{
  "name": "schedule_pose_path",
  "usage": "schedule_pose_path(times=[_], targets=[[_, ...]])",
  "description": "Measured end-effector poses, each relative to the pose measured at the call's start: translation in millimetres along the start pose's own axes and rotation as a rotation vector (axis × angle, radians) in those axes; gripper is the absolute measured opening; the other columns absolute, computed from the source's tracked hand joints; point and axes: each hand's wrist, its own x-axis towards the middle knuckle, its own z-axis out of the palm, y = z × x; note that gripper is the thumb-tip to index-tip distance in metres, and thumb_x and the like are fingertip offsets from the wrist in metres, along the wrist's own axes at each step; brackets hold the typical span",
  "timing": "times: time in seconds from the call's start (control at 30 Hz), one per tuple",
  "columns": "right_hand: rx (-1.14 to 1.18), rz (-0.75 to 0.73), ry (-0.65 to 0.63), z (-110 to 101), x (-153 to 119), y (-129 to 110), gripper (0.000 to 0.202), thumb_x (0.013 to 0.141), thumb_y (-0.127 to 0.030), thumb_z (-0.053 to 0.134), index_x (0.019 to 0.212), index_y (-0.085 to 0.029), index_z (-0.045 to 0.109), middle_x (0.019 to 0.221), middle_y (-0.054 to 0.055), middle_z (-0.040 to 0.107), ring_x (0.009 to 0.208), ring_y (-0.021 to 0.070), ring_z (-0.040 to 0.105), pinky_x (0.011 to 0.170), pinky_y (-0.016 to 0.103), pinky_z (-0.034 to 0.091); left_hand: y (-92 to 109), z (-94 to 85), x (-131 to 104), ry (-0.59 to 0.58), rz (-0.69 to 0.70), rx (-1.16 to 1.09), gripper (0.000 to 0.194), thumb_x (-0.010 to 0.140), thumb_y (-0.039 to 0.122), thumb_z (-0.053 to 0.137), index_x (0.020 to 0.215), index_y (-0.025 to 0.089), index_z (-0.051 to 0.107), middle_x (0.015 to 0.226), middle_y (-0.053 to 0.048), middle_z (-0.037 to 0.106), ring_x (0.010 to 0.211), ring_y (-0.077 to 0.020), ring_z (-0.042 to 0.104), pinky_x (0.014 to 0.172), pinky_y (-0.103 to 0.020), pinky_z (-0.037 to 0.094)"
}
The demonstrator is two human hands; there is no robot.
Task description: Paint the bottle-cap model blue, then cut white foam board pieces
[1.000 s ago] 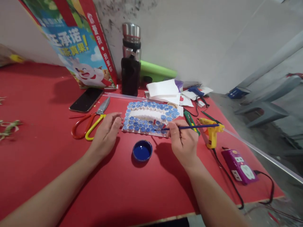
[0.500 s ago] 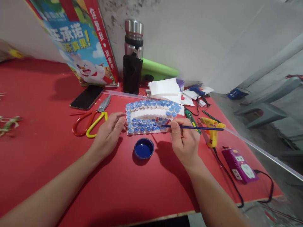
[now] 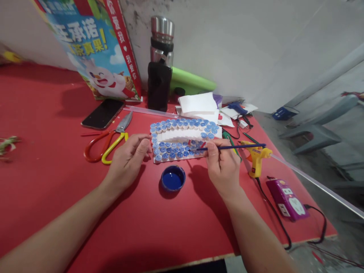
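A white board (image 3: 170,135) edged with rows of blue-painted round pieces (image 3: 171,155) lies on the red table. My right hand (image 3: 223,163) pinches a thin blue paintbrush (image 3: 239,146), its tip at the lower rows of pieces. At the board's left edge rests my left hand (image 3: 132,157), fingers curled against the edge with the thumb on top; the fingertips are partly hidden. Just below the board, between my hands, stands a small round dish (image 3: 173,178) of dark blue paint.
Scissors (image 3: 106,148) and a phone (image 3: 102,113) lie left. Behind stand a printed bag (image 3: 105,68), a bottle (image 3: 160,68) and white papers (image 3: 197,105). A yellow glue gun (image 3: 256,159) and a purple power strip (image 3: 287,200) sit right, with cables.
The brush tip has shifted slightly right along the lower rows, and the brush's back end has risen a little. My left hand stays at the board's left edge. The view has shifted slightly.
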Motion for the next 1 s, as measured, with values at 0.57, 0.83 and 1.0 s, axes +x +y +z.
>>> schedule_pose_path(times=[0.57, 0.83, 1.0], targets=[[-0.016, -0.049, -0.003, 2.8, -2.4, 4.0, 0.016, 0.11, -0.026, 0.049, 0.099, -0.023, 0.06, 0.081, 0.001, 0.071, 0.067, 0.0146, 0.069, 0.064, 0.026, 0.052, -1.8, -1.6, 0.9, 0.007, -0.013, 0.038, 0.043, 0.106, 0.062, 0.046, 0.098, 0.025, 0.068, 0.08, -0.001, 0.068, 0.07, -0.0176, 0.063, 0.07, -0.036, 0.053], [0.0, -0.046, -0.015, 1.1, -0.6, 3.6, 0.016, 0.109, -0.027, 0.05, 0.099, -0.023, 0.061, 0.081, 0.0, 0.07, 0.066, 0.0147, 0.068, 0.064, 0.027, 0.052, -2.4, -1.0, 1.1, -0.001, -0.009, 0.025, 0.042, 0.106, 0.06, 0.047, 0.099, 0.025, 0.068, 0.08, -0.001, 0.068, 0.071, -0.0167, 0.063, 0.071, -0.035, 0.052], [-0.011, -0.039, -0.011, 1.3, -0.7, 3.4, 0.017, 0.11, -0.028, 0.05, 0.098, -0.023, 0.06, 0.078, 0.0, 0.07, 0.064, 0.0143, 0.067, 0.062, 0.026, 0.052, -3.8, -0.6, 1.9, 0.002, -0.005, 0.023, 0.042, 0.106, 0.059, 0.048, 0.097, 0.024, 0.068, 0.079, -0.001, 0.068, 0.07, -0.016, 0.063, 0.07, -0.033, 0.051]])
